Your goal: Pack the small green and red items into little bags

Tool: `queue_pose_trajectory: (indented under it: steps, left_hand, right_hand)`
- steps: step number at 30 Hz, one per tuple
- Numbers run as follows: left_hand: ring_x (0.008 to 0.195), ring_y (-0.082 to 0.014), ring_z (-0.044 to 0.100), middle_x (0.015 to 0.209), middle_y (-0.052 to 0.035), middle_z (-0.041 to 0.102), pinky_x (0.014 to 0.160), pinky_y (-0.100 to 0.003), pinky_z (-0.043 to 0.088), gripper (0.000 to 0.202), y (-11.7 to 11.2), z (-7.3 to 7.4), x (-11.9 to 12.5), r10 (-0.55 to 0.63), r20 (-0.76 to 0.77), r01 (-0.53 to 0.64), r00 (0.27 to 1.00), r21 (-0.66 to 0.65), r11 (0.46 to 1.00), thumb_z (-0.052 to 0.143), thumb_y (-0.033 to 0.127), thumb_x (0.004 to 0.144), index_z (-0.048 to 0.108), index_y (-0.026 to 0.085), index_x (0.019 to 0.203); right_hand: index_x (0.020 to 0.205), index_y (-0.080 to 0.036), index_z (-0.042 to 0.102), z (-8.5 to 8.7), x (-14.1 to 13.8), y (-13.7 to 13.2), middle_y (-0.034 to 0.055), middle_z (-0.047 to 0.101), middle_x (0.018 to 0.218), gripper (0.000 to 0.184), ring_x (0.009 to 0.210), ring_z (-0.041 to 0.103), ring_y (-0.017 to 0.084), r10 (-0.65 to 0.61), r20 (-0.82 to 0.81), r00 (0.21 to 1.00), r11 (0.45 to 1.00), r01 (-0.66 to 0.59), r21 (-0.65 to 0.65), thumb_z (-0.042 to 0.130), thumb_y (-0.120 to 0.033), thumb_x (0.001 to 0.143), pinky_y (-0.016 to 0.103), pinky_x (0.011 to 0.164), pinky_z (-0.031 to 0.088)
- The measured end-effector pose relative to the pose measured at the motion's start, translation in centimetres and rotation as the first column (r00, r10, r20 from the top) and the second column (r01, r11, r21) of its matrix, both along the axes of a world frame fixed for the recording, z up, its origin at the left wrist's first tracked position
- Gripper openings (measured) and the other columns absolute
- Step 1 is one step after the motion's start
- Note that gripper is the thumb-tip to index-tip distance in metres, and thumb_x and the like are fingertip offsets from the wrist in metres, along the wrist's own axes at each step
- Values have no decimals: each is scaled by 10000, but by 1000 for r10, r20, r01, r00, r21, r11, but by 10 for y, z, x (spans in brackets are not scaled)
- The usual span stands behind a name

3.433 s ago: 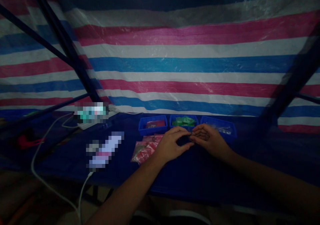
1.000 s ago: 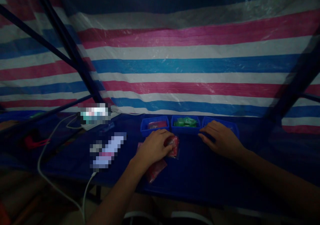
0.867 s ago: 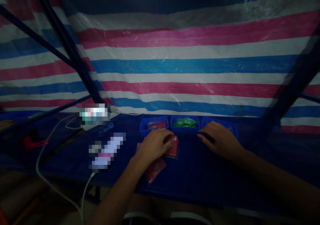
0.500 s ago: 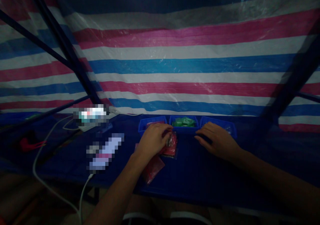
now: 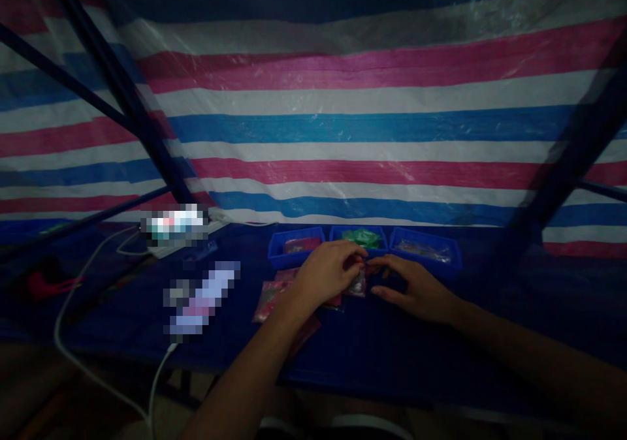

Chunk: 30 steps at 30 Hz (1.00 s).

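Note:
My left hand is closed on a small clear plastic packet with pinkish contents, its fingers and thumb pinching the packet's upper part. Just right of it, my right hand has thumb and fingers apart; the fingertips come close to the packet, and contact is hard to judge in the dim light. Under and beside my left wrist lie several flat red-pink packets, partly covered by the forearm. Behind the hands stand three blue trays: the left tray has red-pink packets, the middle tray green bags, the right tray clear packets.
A blurred-out phone-like object with a white cable lies on the blue table at left. Behind it are a lit, blurred device and a white strip. Dark metal posts and a striped sheet stand behind.
My left hand has moved right with a packet in its fingers. My right hand has come away from the right tray, leftward and nearer to me, towards the left hand.

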<state>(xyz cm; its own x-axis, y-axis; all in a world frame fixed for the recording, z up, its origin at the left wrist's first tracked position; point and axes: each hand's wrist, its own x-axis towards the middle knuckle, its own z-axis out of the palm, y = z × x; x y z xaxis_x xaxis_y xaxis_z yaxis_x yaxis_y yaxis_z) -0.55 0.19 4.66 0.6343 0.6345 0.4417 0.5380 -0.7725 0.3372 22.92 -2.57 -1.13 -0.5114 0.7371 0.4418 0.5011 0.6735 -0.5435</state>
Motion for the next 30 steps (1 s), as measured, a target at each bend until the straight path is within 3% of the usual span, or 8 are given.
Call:
queue_pose_trajectory:
  steps: [4,7,12,17,21,25,28,30]
  left_hand:
    - [979,-213,690,1027,-41,745,856,-336,541,176,1,-5,20,-55,62,54,997,17,998,663,197,917,726,234,1078]
    - [960,-212,685,1025,-55,736,843,-333,539,187,3,-14,28,-51,82,50,995,15,999,637,309,963,714,230,1114]
    - [995,-210,695,1061,-60,748,872,-333,533,248,6,-28,20,-49,74,51,996,-21,998,533,359,1024,708,221,1134]
    - [937,-203,704,1038,-55,761,822,-313,526,235,7,-33,11,-39,83,43,996,-47,998,544,323,1008,714,210,1125]
    - [778,-174,681,889,-34,757,676,-272,470,266,7,-34,10,-10,101,20,995,-102,995,535,365,1017,745,202,1033]
    - [594,-134,590,677,-1,678,560,-251,368,401,7,-34,10,5,75,6,997,-149,989,506,459,1027,739,183,851]
    - [585,-132,576,622,-4,639,578,-254,372,496,8,-34,10,-22,47,28,999,-127,992,470,471,1041,697,172,717]
    - [694,-154,641,730,-24,702,651,-260,430,428,7,-33,11,-54,72,62,996,-111,992,492,439,1038,726,174,797]
  right_hand:
    - [1170,-263,654,-6,2,6,49,757,1030,291,901,715,232,-96,-79,992,995,95,-16,689,-429,933,380,816,579]
    - [1062,-265,695,-10,5,11,30,774,973,165,861,727,224,-142,-118,983,990,138,-42,643,-385,962,367,790,579]
    - [1065,-276,726,-8,6,13,11,786,983,192,850,735,217,-121,-116,986,988,108,-111,585,-387,998,353,758,582]
    - [1015,-285,767,-5,7,15,30,782,1038,218,962,728,239,-148,-150,978,989,149,-4,572,-382,1011,400,879,581]
    - [1053,-293,766,-2,8,15,51,757,1084,212,1014,707,251,-136,-154,979,981,155,115,569,-360,1011,424,910,576]
    - [1069,-286,754,2,7,11,71,732,1092,212,1023,692,259,-167,-176,970,969,195,152,563,-359,1013,431,894,574]
    - [1075,-272,743,4,7,8,74,736,1074,218,1015,693,259,-185,-185,965,966,213,147,551,-357,1019,422,884,567]
    - [1087,-273,734,3,8,7,63,752,1055,224,985,707,256,-200,-162,966,970,219,110,540,-365,1025,414,865,563]
